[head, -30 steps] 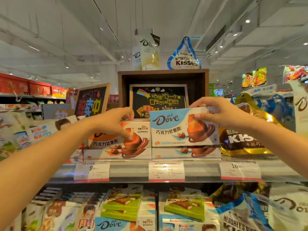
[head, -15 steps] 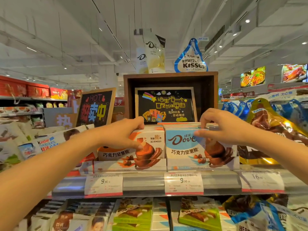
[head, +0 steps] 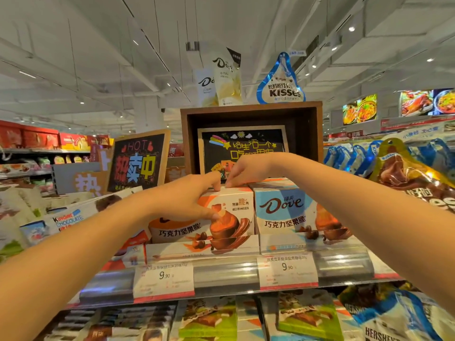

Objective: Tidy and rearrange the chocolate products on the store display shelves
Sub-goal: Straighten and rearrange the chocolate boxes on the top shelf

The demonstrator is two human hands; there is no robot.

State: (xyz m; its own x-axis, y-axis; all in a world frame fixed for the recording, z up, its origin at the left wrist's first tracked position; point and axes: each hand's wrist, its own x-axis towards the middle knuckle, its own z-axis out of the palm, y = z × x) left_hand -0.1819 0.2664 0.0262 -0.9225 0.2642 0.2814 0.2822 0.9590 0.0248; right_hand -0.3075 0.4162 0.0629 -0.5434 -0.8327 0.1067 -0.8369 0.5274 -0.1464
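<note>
Two Dove chocolate boxes stand side by side on the top shelf [head: 221, 276]. The orange Dove box [head: 234, 217] is on the left, the blue Dove box [head: 283, 212] on the right. My left hand [head: 187, 200] grips the orange box, thumb on its front face and fingers over its top edge. My right hand [head: 248, 168] reaches across from the right, fingertips pinching the orange box's top back edge beside the left fingers. The blue box stands free behind my right forearm.
A wooden crate with a chalkboard sign [head: 246, 148] stands behind the boxes. Hershey's Kisses bags [head: 403, 173] hang at right, Kinder boxes [head: 66, 217] lie at left. Price tags [head: 163, 279] line the shelf edge. Green chocolate packs [head: 206, 321] fill the shelf below.
My right hand let go of the blue Dove box, now set on the shelf, and moved left onto the top of the orange box. The left hand stayed on the orange box.
</note>
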